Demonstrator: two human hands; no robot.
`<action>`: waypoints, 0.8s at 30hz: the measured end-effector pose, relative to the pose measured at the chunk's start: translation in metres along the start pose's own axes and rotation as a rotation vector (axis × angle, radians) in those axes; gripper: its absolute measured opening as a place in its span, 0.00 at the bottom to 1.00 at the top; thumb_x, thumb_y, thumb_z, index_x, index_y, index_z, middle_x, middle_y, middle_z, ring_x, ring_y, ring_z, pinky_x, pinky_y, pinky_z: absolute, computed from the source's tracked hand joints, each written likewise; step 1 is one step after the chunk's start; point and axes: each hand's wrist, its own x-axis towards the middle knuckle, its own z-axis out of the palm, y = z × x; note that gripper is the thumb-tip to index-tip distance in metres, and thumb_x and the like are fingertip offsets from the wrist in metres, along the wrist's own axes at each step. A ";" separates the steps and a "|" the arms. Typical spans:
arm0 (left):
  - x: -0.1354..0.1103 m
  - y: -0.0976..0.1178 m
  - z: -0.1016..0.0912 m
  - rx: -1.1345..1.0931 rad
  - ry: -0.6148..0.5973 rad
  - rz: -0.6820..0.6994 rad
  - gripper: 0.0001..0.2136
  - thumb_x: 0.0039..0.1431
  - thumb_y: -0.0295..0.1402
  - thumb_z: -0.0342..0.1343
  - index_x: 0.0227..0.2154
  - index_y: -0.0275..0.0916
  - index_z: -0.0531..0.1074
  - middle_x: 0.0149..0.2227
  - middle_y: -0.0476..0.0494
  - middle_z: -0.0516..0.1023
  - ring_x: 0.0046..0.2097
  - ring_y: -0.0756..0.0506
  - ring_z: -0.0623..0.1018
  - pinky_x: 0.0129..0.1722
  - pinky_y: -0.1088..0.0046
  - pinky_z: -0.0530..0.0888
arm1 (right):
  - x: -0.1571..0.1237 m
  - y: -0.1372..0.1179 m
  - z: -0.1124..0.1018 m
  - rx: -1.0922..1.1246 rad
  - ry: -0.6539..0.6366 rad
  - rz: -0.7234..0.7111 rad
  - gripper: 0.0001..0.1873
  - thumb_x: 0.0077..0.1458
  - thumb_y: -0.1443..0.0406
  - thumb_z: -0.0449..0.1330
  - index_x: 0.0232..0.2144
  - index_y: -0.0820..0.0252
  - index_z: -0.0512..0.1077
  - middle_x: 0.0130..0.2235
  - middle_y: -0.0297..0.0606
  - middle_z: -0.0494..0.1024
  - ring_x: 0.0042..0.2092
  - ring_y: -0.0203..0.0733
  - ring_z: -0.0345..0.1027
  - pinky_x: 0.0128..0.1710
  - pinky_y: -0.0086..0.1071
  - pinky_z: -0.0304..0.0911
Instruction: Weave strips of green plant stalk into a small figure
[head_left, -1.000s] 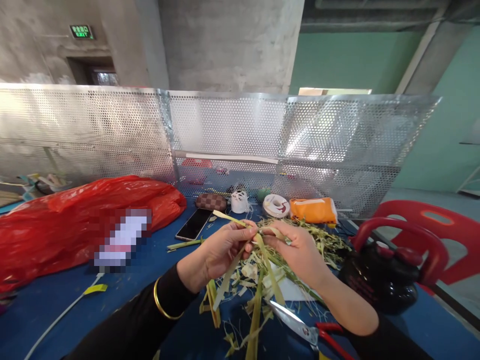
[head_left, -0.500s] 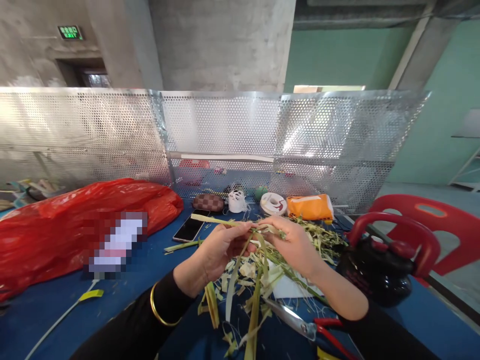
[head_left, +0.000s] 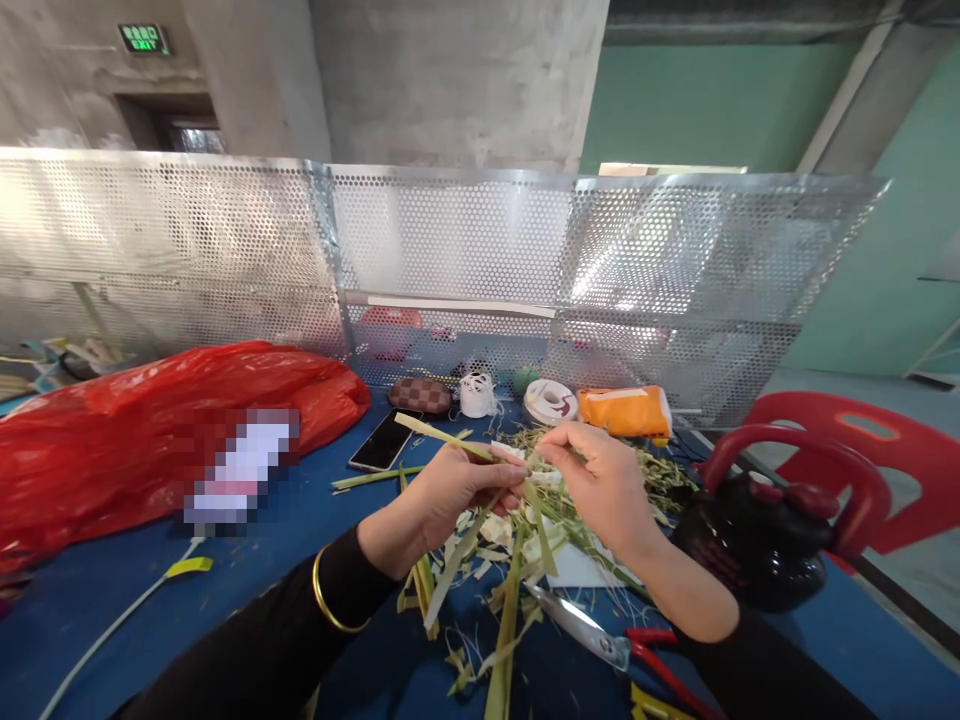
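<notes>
My left hand (head_left: 459, 490) is closed around several pale green leaf strips (head_left: 435, 431), thumb pressed on top. One strip sticks out to the upper left, while others hang below the fingers. At the upper right end of the bundle, the fingertips of my right hand (head_left: 600, 485) pinch a thin pale piece of the leaf strips; its exact shape is too small to make out. Beneath both hands lies a heap of cut leaf scraps (head_left: 495, 530). Scissors (head_left: 589, 622) with red handles rest close to my right forearm.
On the blue table (head_left: 247, 600) are a red plastic bag (head_left: 300, 385), a phone (head_left: 381, 442), a checkered case (head_left: 420, 395), a white spool (head_left: 551, 401), an orange packet (head_left: 626, 411) and a black kettle (head_left: 750, 545). A perforated metal screen (head_left: 450, 230) stands behind.
My right hand has drawn slightly away from the left, its fingers now in a raised pinch. The hanging strips have swung, one toward the left. The view has shifted slightly.
</notes>
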 end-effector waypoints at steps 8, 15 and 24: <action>0.000 -0.001 -0.003 -0.060 0.014 -0.003 0.12 0.46 0.35 0.66 0.29 0.31 0.77 0.27 0.40 0.80 0.27 0.49 0.78 0.30 0.75 0.72 | 0.005 0.010 -0.006 0.051 -0.002 0.017 0.10 0.60 0.62 0.54 0.35 0.57 0.75 0.38 0.39 0.80 0.41 0.45 0.72 0.43 0.38 0.64; -0.002 -0.006 0.007 0.012 0.030 0.043 0.04 0.42 0.27 0.65 0.23 0.33 0.76 0.19 0.47 0.75 0.21 0.51 0.73 0.24 0.76 0.70 | 0.002 0.003 -0.010 0.045 0.024 -0.076 0.08 0.59 0.64 0.57 0.36 0.55 0.76 0.38 0.38 0.78 0.43 0.45 0.71 0.45 0.41 0.65; -0.005 -0.013 0.009 0.041 -0.083 -0.077 0.09 0.47 0.36 0.63 0.26 0.33 0.78 0.25 0.41 0.80 0.25 0.48 0.78 0.28 0.73 0.72 | -0.004 -0.004 0.000 0.105 -0.191 -0.043 0.09 0.59 0.65 0.55 0.34 0.56 0.76 0.37 0.39 0.78 0.41 0.43 0.72 0.43 0.38 0.66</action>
